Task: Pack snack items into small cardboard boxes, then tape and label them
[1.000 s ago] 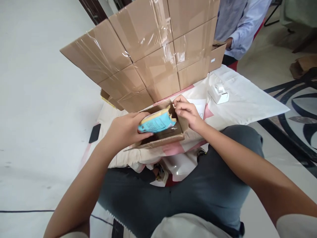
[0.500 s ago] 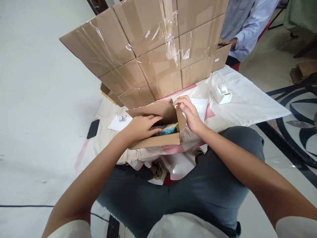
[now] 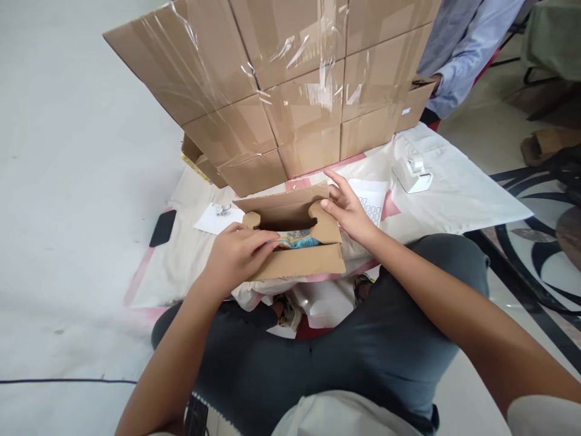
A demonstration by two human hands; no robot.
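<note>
A small cardboard box (image 3: 297, 264) lies open-topped on the cloth in front of me, its two end flaps bent inward. Inside shows a blue and yellow printed packet (image 3: 299, 240), partly covered by the flaps and fingers. My left hand (image 3: 240, 248) rests over the box's left end, fingers stretched out across the left flap (image 3: 251, 220) toward the packet. At the right end, my right hand (image 3: 347, 209) grips the box corner. Its thumb lies on the right flap (image 3: 325, 225) and its index finger points up past the back edge.
A tall wall of taped cardboard boxes (image 3: 308, 109) stands behind. On the cloth-covered table (image 3: 467, 188) are a white tape dispenser (image 3: 413, 172), a printed sheet (image 3: 370, 197), and white paper with crumpled foil (image 3: 222, 210). A black phone (image 3: 163, 228) lies left. Another person's sleeve (image 3: 467, 54) shows behind.
Both end flaps have come inward over the box opening. My left hand has drawn back left from inside the box to its left end; my right thumb has moved onto the right flap.
</note>
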